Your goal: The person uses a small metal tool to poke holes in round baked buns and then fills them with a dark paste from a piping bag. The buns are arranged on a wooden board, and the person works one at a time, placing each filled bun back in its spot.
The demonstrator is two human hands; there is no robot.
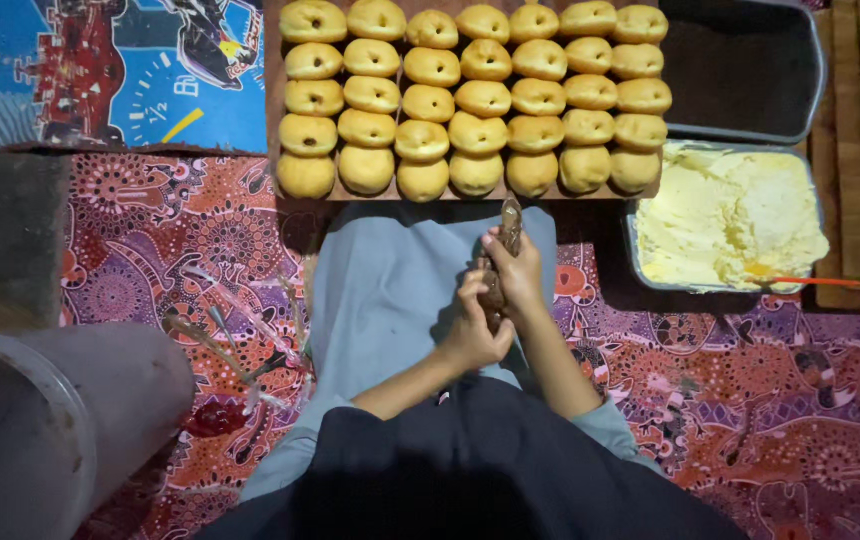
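Head view, both hands (495,300) closed around what looks like a brown piping bag (506,235)

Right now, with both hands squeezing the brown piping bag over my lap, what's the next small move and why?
Probably lift the brown piping bag, gripped by the left hand and right hand, forward to the wooden board of round yellow dough buns: its tip points that way, and several buns show dark-filled holes.

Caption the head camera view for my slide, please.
Both hands, left and right, grip a brown piping bag below a board of buns.
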